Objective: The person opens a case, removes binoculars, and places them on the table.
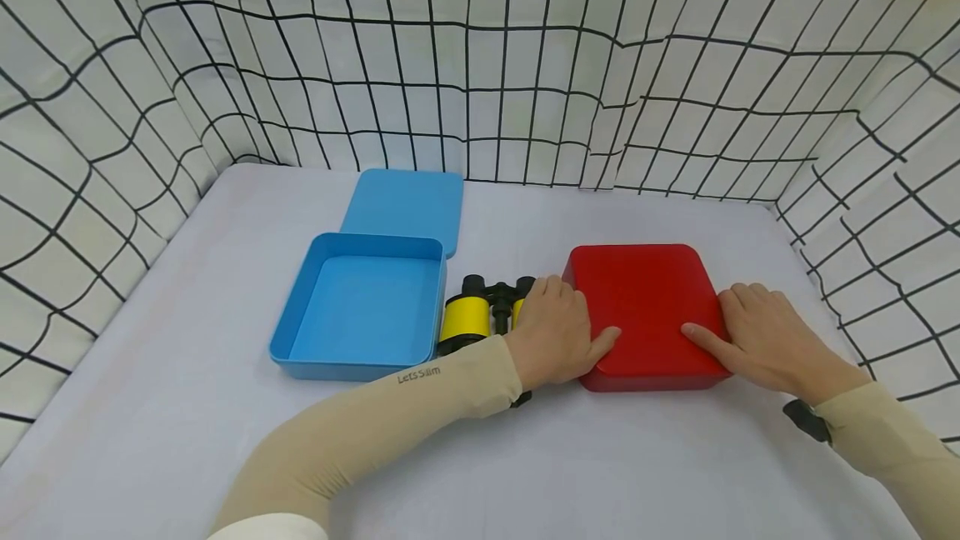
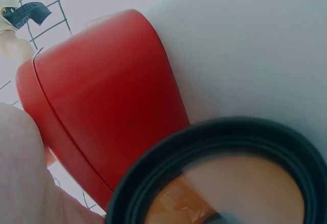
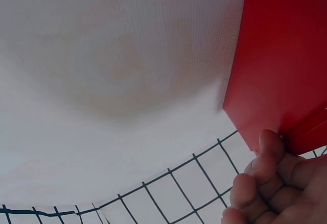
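A red lidded box lies on the white table, right of centre, its lid seam showing in the left wrist view. My left hand grips its left side, thumb over the front left corner. Across from it my right hand holds the right side, thumb on top and fingers along the edge, as the right wrist view shows. Yellow and black binoculars stand just left of the box, partly covered by my left hand and forearm. One dark lens rim fills the bottom of the left wrist view.
An uncovered blue box sits to the left of the binoculars with nothing inside. Behind it lies a flat blue lid, overlapped by the box in the head view. Black grid netting over white walls encloses the table's back and sides.
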The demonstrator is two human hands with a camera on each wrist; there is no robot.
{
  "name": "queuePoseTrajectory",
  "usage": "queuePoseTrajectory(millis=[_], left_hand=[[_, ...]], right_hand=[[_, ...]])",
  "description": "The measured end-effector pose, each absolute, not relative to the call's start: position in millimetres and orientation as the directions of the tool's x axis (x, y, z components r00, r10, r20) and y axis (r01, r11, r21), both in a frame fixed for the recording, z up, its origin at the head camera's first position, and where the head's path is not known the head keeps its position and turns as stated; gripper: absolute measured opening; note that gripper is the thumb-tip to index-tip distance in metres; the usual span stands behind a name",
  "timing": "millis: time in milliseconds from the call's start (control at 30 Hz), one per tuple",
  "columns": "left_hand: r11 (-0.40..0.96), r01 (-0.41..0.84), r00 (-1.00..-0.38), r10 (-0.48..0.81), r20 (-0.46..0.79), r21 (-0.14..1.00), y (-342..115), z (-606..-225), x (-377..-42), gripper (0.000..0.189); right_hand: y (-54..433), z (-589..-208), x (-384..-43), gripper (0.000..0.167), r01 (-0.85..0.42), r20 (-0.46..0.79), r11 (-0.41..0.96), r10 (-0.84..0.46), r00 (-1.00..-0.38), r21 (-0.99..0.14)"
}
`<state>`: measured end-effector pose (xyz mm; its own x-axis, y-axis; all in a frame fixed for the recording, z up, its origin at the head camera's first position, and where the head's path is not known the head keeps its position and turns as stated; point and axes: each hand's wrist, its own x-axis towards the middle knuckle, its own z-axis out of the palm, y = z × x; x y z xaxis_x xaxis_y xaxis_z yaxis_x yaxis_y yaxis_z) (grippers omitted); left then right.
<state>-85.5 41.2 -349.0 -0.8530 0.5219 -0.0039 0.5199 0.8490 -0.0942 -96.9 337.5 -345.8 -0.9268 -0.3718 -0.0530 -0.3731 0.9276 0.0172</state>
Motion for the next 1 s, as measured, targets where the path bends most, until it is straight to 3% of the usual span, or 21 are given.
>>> queuePoseTrajectory(millis=[633,1000], left_hand=[[0.841,0.517,-0.847,0.530,0.045,-0.161,37.5,-351.5,-79.7,0.060],[0.846,0.517,-0.851,0.524,0.026,-0.134,35.8,-353.6,-80.7,0.060]], right_hand=[[333.2,-344.7,-90.3,0.059,-0.373,-0.032,0.927,-0.372,-0.928,0.044],[331.8,-343.5,-90.0,0.062,-0.362,-0.053,0.931,-0.360,-0.931,0.036]])
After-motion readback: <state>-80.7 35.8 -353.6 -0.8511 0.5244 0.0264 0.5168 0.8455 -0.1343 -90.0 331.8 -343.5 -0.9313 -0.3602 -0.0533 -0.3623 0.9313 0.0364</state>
